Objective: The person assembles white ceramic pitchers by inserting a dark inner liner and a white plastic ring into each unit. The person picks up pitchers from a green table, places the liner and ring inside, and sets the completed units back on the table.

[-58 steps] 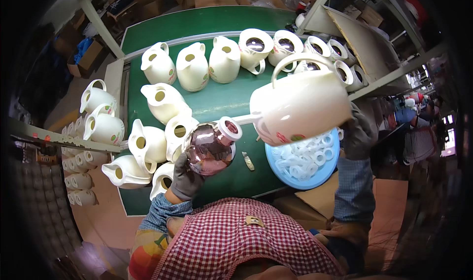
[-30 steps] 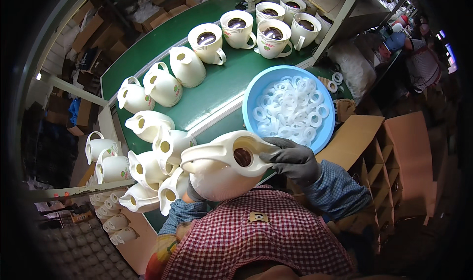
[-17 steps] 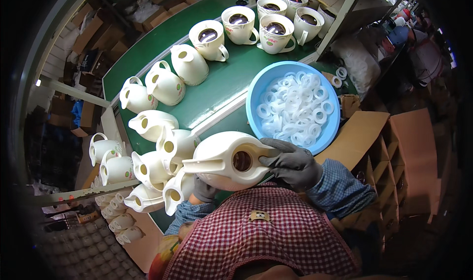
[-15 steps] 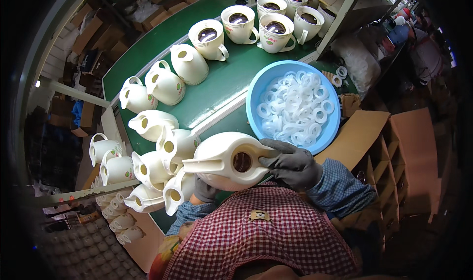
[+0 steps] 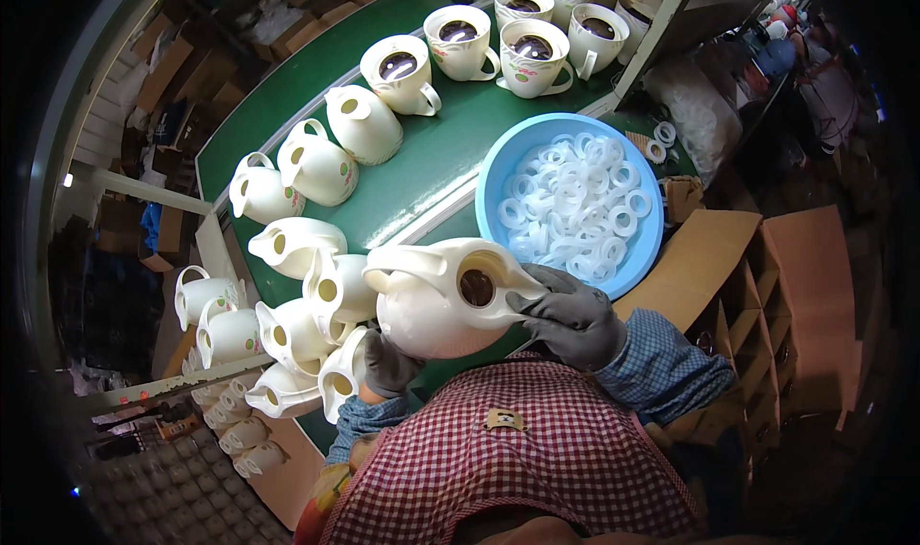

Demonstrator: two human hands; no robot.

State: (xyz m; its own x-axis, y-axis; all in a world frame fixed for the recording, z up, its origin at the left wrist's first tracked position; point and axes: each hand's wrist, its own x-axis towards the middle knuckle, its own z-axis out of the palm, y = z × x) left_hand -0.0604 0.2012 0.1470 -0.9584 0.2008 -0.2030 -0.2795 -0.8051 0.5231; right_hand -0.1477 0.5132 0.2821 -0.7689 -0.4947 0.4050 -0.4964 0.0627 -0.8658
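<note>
A white thermos jug (image 5: pixel 441 315) hangs tilted in front of me, its round mouth and dark inside facing up. My right hand (image 5: pixel 573 323), in a grey glove, is closed on the spout end of its rim. At the lower left of the jug is my gloved left hand (image 5: pixel 388 368), its fingers raised and apart. Part of that hand is behind the jug, and I cannot tell whether it touches it. Just beyond my right hand stands a light blue basin (image 5: pixel 494 162) heaped with translucent white rings (image 5: pixel 575 205).
Several white jugs (image 5: pixel 297 243) crowd the green table (image 5: pixel 422 176) at left. Jugs with dark round inserts (image 5: pixel 398 66) line the far side. A divided cardboard box (image 5: pixel 704 257) lies open at right. A metal post (image 5: pixel 661 32) rises by the table's far right corner.
The jug has tilted, with its handle end swinging up and away and more of its body showing. My left hand has come out further from under it. My right hand keeps its grip.
</note>
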